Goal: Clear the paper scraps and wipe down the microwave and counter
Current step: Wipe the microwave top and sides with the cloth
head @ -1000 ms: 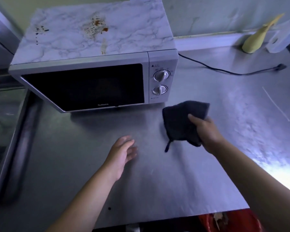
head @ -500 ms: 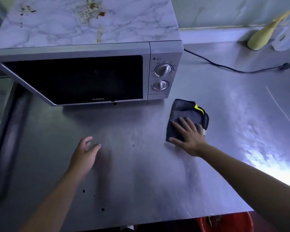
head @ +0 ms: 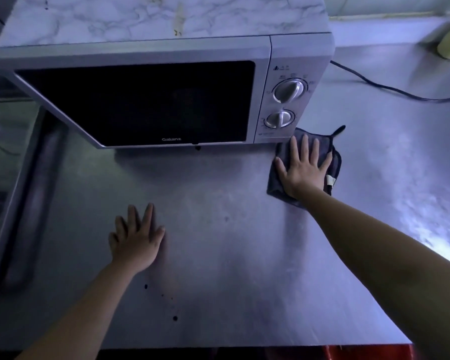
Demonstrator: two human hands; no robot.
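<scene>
A dark grey folded cloth [head: 334, 162] is pressed flat on the stainless-steel counter [head: 231, 229] by the right hand [head: 303, 170], fingers straight, just below the silver microwave [head: 291, 50]; the left hand [head: 135, 240] is rested open on bare counter.

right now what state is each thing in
microwave, door shut, stain streak on top
cloth, flat on counter by microwave's front corner, under right hand
right hand, fingers spread, pressing cloth
left hand, flat on counter, holding nothing
counter, dark spots near front edge
power cord, lying on counter, plug out of view
</scene>
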